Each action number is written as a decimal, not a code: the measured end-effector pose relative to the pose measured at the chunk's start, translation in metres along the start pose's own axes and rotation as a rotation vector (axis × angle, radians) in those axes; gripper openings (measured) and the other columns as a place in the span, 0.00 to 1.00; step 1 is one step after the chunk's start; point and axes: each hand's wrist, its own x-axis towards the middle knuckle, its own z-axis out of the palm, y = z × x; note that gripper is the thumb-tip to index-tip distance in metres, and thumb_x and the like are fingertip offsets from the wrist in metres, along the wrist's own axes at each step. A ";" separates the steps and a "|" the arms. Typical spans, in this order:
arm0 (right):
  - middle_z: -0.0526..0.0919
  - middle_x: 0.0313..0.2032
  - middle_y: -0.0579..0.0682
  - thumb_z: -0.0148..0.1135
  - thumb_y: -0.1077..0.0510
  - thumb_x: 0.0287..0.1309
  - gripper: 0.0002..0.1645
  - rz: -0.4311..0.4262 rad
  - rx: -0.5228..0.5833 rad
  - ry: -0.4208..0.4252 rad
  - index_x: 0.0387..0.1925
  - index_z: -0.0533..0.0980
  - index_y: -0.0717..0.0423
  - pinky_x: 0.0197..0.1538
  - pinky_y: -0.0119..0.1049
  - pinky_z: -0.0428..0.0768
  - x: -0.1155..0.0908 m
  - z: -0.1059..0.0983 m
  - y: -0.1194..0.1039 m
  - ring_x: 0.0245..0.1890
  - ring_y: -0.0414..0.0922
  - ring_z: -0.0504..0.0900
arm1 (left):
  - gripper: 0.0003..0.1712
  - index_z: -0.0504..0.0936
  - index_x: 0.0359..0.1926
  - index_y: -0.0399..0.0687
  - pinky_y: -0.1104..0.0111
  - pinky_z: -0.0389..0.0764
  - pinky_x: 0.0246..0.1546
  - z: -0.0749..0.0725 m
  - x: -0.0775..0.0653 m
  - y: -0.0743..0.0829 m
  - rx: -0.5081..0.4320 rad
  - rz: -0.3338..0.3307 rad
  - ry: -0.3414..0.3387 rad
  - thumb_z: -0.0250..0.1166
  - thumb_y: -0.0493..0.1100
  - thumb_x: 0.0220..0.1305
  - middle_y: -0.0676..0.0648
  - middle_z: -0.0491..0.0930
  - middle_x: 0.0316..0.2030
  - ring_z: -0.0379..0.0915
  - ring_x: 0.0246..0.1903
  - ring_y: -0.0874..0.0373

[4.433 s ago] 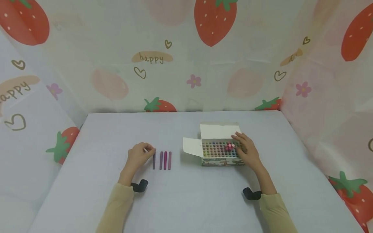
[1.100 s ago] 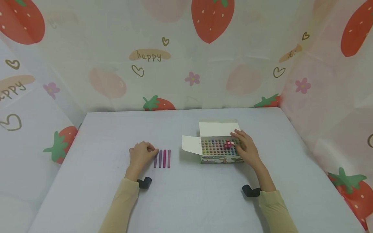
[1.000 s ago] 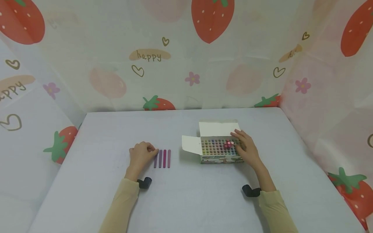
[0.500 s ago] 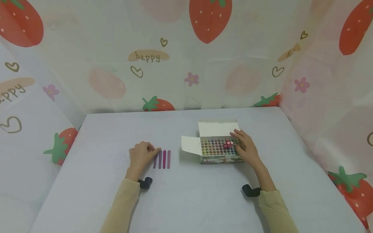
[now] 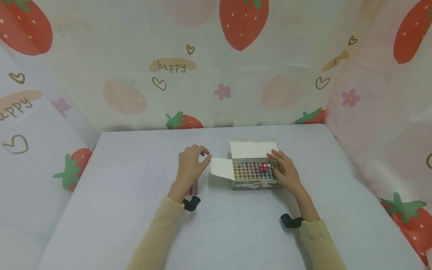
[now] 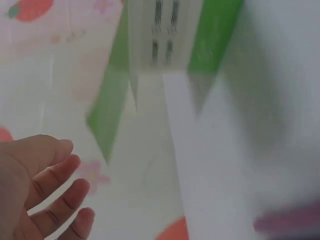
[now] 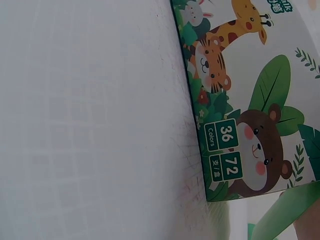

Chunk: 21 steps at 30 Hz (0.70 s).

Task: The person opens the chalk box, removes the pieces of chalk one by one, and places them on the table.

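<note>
My left hand (image 5: 192,165) hovers just left of the box's white side flap (image 5: 222,168). Its fingers are loosely bent and hold nothing; the left wrist view shows the hand (image 6: 45,185) with fingers apart. On the table lie several slim crayon-like sticks (image 5: 195,187), partly hidden behind my left wrist. The lidded box (image 5: 258,184) stands with its top raised, many coloured stick ends in its holes and a few pink sticks (image 5: 264,167) poking up. My right hand (image 5: 287,173) rests at the box's right end, fingers over its back corner.
The white table (image 5: 135,161) runs back to a strawberry-patterned cloth wall (image 5: 249,75). The raised lid (image 5: 254,150) stands behind the box. A black wrist camera (image 5: 191,203) sits on my left wrist, another (image 5: 291,221) on my right.
My left hand has let the leftmost stick be and moved right and away from me, from the row of sticks to the box flap. My right hand and the box have stayed put.
</note>
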 end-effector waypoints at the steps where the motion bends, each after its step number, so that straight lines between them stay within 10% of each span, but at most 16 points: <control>1: 0.61 0.60 0.56 0.49 0.68 0.50 0.26 0.001 0.000 0.000 0.54 0.68 0.55 0.57 0.60 0.52 0.000 0.000 0.000 0.63 0.56 0.51 | 0.06 0.78 0.30 0.57 0.59 0.65 0.32 0.003 0.002 0.008 -0.005 0.027 0.001 0.61 0.51 0.52 0.53 0.77 0.28 0.68 0.30 0.57; 10: 0.62 0.60 0.56 0.50 0.69 0.48 0.27 -0.002 -0.021 0.012 0.53 0.69 0.54 0.57 0.60 0.51 0.001 0.001 0.001 0.62 0.59 0.52 | 0.04 0.77 0.32 0.57 0.60 0.65 0.38 0.038 0.006 0.062 -0.016 0.215 -0.120 0.59 0.48 0.54 0.56 0.74 0.30 0.66 0.33 0.60; 21: 0.63 0.60 0.55 0.51 0.69 0.47 0.28 0.002 -0.028 0.023 0.53 0.69 0.54 0.57 0.60 0.51 0.001 0.003 0.003 0.63 0.57 0.52 | 0.09 0.76 0.39 0.58 0.63 0.65 0.40 0.070 0.010 0.093 0.047 0.265 -0.295 0.57 0.49 0.56 0.58 0.73 0.34 0.64 0.36 0.62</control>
